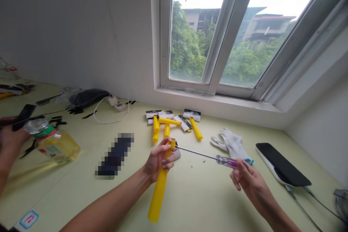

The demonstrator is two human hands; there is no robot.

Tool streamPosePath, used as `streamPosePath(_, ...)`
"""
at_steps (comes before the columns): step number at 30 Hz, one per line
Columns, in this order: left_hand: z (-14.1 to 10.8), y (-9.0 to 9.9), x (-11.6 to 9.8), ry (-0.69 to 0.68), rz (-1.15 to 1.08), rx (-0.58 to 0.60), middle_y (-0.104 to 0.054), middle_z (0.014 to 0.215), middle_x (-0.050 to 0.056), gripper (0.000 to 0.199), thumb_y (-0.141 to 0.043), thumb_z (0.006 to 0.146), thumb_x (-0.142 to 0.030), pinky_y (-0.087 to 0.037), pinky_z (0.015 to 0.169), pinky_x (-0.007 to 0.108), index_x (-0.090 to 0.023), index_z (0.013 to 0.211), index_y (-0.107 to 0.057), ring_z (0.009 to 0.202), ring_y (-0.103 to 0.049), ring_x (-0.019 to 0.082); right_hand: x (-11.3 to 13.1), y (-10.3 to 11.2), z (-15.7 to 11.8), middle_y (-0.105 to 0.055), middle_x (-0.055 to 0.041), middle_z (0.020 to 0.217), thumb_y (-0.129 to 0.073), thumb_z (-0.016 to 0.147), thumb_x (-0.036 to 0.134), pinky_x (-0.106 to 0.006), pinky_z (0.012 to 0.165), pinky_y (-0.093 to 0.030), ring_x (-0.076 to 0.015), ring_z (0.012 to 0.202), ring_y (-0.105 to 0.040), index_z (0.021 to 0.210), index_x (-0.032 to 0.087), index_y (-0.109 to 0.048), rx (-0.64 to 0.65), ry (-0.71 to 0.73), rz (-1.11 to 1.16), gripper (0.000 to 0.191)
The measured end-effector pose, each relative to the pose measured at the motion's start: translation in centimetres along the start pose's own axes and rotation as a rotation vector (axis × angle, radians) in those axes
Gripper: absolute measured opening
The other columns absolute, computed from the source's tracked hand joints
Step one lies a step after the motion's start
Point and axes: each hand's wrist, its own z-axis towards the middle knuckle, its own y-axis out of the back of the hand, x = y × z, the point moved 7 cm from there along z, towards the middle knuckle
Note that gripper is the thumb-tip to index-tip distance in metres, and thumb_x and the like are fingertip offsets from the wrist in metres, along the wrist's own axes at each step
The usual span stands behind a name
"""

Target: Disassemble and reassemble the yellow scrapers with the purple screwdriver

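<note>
We see the left hand [155, 160] closed around the yellow handle [158, 194], above the surface [201, 203], and the right hand [250, 179] pinching the screwdriver [227, 161], whose tip is at the handle's upper end. Two small pieces [191, 166] lie loose, so we judge this work as only partly done; whether the yellow tools [196, 129] farther back are complete, we cannot tell

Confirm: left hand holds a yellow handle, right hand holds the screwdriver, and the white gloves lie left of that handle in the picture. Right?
One slip: the head view shows the white gloves to the right of the held yellow handle, not left. The rest stands: left hand on the handle, right hand on the screwdriver.
</note>
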Motion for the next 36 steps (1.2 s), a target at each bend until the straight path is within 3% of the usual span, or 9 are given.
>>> streamPosePath(6, -1.0, -1.7, -1.3, 0.070, -0.011, 0.127, -0.055, 0.083, 0.001, 0.015, -0.056, 0.082, -0.014, -0.020, 0.034, 0.010, -0.023, 0.094, -0.052, 0.039, -0.028, -0.001, -2.3, -3.5, -1.7, -0.026, 0.0099, 0.038, -0.047, 0.090, 0.056, -0.025, 0.046, -0.023, -0.0055, 0.035, -0.025, 0.064, 0.018, -0.045, -0.065, -0.164, 0.044, 0.046)
streamPosePath(9, -1.5, -3.2, -2.0, 0.063, -0.002, 0.187, -0.055, 0.086, 0.001, 0.015, -0.056, 0.082, -0.015, -0.020, 0.034, 0.011, -0.023, 0.095, -0.052, 0.039, -0.027, -0.001, -2.5, -4.6, -2.3, -0.032, 0.0064, 0.041, -0.043, 0.090, 0.058, -0.026, 0.047, -0.027, -0.0074, 0.040, -0.032, 0.058, 0.019, -0.042, -0.016, -0.202, 0.021, 0.052)
streamPosePath(12, -1.5, -3.8, -2.4, 0.046, 0.004, 0.199, -0.055, 0.086, 0.002, 0.015, -0.054, 0.083, -0.014, -0.020, 0.034, 0.011, -0.023, 0.095, -0.052, 0.040, -0.028, 0.000, -0.8, -4.6, -2.7, -0.046, 0.0021, 0.053, -0.044, 0.091, 0.058, -0.026, 0.051, -0.033, -0.0094, 0.048, -0.040, 0.064, 0.017, -0.048, 0.013, -0.153, -0.132, 0.049)
streamPosePath(19, -0.7, -2.2, -1.3, 0.011, 0.065, 0.120, -0.054, 0.087, 0.002, 0.017, -0.052, 0.081, -0.013, -0.020, 0.036, 0.012, -0.023, 0.095, -0.051, 0.041, -0.030, 0.000, 2.2, -2.2, -3.5, -0.051, 0.0043, 0.067, -0.052, 0.090, 0.049, -0.024, 0.054, -0.039, -0.0111, 0.056, -0.046, 0.115, 0.024, -0.047, 0.100, -0.003, -0.554, 0.035)
streamPosePath(24, -0.1, -1.2, 0.9, 0.096, 0.026, 0.082, -0.048, 0.079, 0.001, 0.012, -0.053, 0.081, -0.023, -0.020, 0.038, 0.013, -0.021, 0.092, -0.051, 0.044, -0.033, 0.003, 3.8, -0.9, -4.1, -0.065, -0.0079, 0.101, -0.063, 0.084, 0.036, -0.029, 0.063, -0.051, -0.0190, 0.075, -0.061, 0.112, 0.026, -0.060, 0.113, 0.359, -0.902, 0.029)
streamPosePath(27, 0.4, -0.3, 1.5, 0.136, 0.043, 0.051, -0.046, 0.077, 0.001, 0.012, -0.053, 0.081, -0.026, -0.020, 0.038, 0.015, -0.018, 0.090, -0.052, 0.044, -0.034, 0.003, 4.3, -1.0, -5.0, -0.069, -0.0094, 0.096, -0.068, 0.079, 0.029, -0.033, 0.066, -0.052, -0.0221, 0.072, -0.063, 0.116, 0.028, -0.067, 0.142, 0.507, -0.986, 0.037)
streamPosePath(30, 0.7, 0.5, 1.8, 0.196, 0.096, 0.055, -0.046, 0.077, 0.001, 0.012, -0.053, 0.081, -0.029, -0.020, 0.038, 0.016, -0.017, 0.084, -0.050, 0.044, -0.032, 0.004, 4.6, -0.7, -5.6, -0.071, -0.0105, 0.094, -0.070, 0.077, 0.027, -0.036, 0.068, -0.052, -0.0248, 0.072, -0.064, 0.117, 0.029, -0.068, 0.138, 0.511, -1.024, 0.040)
streamPosePath(33, 0.7, 1.0, 2.1, 0.224, 0.129, 0.090, -0.045, 0.078, 0.000, 0.013, -0.054, 0.082, -0.030, -0.020, 0.037, 0.016, -0.020, 0.087, -0.049, 0.043, -0.032, 0.004, 4.4, -0.4, -5.6, -0.071, -0.0095, 0.100, -0.068, 0.079, 0.030, -0.036, 0.072, -0.052, -0.0254, 0.077, -0.065, 0.117, 0.029, -0.068, 0.138, 0.402, -1.022, 0.038)
streamPosePath(36, 0.6, 1.5, 2.3, 0.232, 0.128, 0.094, -0.045, 0.080, 0.000, 0.014, -0.053, 0.084, -0.030, -0.021, 0.037, 0.014, -0.023, 0.094, -0.048, 0.043, -0.031, 0.003, 4.1, -0.3, -5.2, -0.072, -0.0070, 0.090, -0.065, 0.081, 0.034, -0.034, 0.069, -0.050, -0.0222, 0.071, -0.063, 0.114, 0.029, -0.068, 0.154, 0.314, -1.042, 0.033)
